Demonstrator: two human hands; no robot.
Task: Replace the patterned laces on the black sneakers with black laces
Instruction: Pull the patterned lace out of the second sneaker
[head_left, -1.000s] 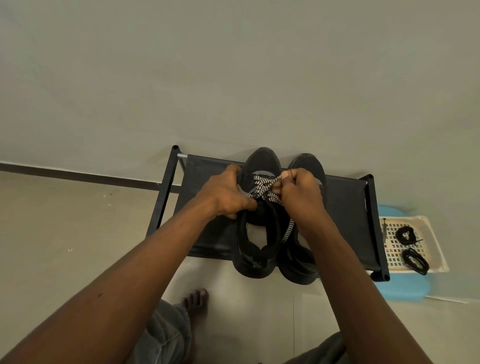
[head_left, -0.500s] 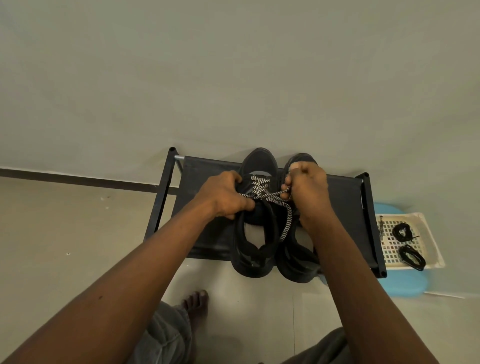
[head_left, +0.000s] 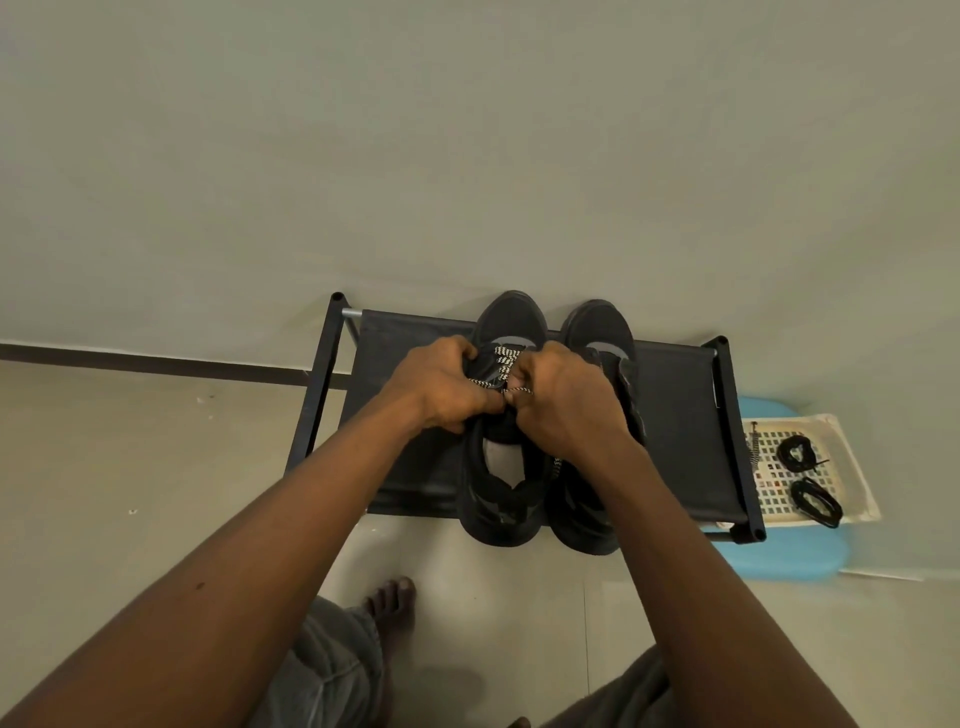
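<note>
Progress: about mid-removal, nothing re-laced yet. The right sneaker (head_left: 597, 332) shows no lace across its tongue, and a patterned strand (head_left: 751, 449) lies at the left edge of the white basket (head_left: 852, 467). I judge that shoe stripped, though my view of it is partly blocked. The left sneaker (head_left: 501, 467) on the rack (head_left: 405, 415) has its patterned lace (head_left: 503, 358) only in the front eyelets.

Both black laces (head_left: 797, 452) sit coiled in the basket, well apart from the hands. Remaining: finish unlacing, then thread both.

The left hand (head_left: 441, 387) grips the left sneaker's upper. The right hand (head_left: 563, 400) pinches a loop of the patterned lace just over the tongue, fingers touching it.
</note>
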